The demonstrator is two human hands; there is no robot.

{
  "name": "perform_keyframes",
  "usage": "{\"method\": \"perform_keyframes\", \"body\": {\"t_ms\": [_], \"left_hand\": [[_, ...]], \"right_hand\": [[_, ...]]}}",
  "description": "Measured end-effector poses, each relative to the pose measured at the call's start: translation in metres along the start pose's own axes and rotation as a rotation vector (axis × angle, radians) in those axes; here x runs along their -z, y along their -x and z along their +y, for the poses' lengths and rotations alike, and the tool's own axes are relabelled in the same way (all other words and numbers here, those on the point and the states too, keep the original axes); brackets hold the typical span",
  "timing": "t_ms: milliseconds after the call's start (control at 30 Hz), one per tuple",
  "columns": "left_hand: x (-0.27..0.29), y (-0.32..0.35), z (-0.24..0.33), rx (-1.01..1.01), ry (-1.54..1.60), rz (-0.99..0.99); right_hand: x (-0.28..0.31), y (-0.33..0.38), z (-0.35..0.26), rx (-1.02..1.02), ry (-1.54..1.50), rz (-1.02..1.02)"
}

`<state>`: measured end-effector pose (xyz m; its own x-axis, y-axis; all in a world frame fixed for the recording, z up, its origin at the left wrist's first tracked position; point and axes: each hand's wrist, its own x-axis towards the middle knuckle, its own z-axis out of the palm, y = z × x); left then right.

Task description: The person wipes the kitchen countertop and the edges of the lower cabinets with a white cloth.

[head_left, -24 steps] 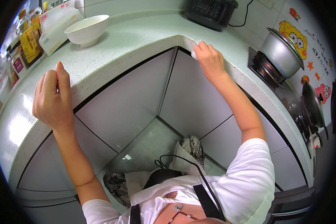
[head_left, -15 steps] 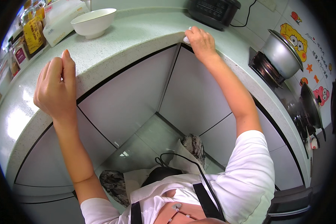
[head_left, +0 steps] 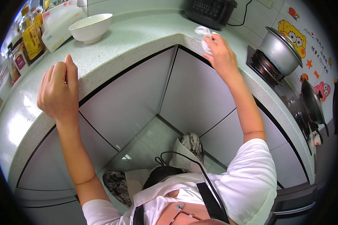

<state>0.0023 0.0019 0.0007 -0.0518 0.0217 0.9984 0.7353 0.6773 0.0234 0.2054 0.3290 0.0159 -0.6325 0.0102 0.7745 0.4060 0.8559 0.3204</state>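
My right hand (head_left: 222, 56) is over the countertop's inner corner. Its fingers are closed around a crumpled white tissue or thin cloth (head_left: 203, 33), part of which bunches up beyond the fingertips. On the left, my left hand (head_left: 59, 90) is curled into a fist at the countertop (head_left: 150, 28) edge, thumb lying along the bent fingers. Nothing sticks out of that fist. A white bowl (head_left: 91, 30) stands upright on the counter beyond it.
A black cooker (head_left: 208, 13) stands at the back. On the right are a lidded silver pot (head_left: 279, 52) on the stove and a dark pan (head_left: 313, 103). Bottles (head_left: 30, 35) and a white package (head_left: 62, 28) line the left. Cabinet doors (head_left: 131, 80) lie below the counter.
My right hand has moved right along the counter with the white tissue or cloth, more of which now shows. My left fist stays nearly in place. The view has shifted slightly.
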Motion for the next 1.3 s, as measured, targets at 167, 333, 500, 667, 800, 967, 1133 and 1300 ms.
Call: {"method": "perform_keyframes", "body": {"t_ms": [167,333,500,667,800,967,1133,1300], "left_hand": [[0.002,0.0,-0.002,0.006,-0.056,-0.007],[0.002,0.002,-0.004,-0.003,-0.051,0.017],[-0.002,0.001,0.0,-0.014,0.024,0.025],[0.005,0.001,-0.001,-0.028,0.021,0.005],[0.007,0.0,0.002,-0.025,0.05,0.007],[0.009,-0.002,0.007,-0.014,0.084,-0.004],[0.01,-0.002,0.006,-0.008,0.069,-0.004],[0.003,0.003,-0.003,0.023,0.075,0.013]], "right_hand": [[-0.014,-0.002,0.01,0.101,0.033,-0.068],[-0.014,0.005,0.024,0.109,-0.13,-0.11],[-0.014,-0.013,0.021,-0.036,-0.071,-0.225],[-0.004,-0.025,0.031,-0.154,-0.034,-0.391],[-0.012,-0.03,0.028,-0.09,-0.086,-0.37],[-0.049,-0.05,0.014,0.005,-0.098,-0.272],[-0.076,-0.075,0.009,0.052,-0.208,-0.181],[-0.059,-0.058,0.007,-0.05,-0.126,-0.229]]}}
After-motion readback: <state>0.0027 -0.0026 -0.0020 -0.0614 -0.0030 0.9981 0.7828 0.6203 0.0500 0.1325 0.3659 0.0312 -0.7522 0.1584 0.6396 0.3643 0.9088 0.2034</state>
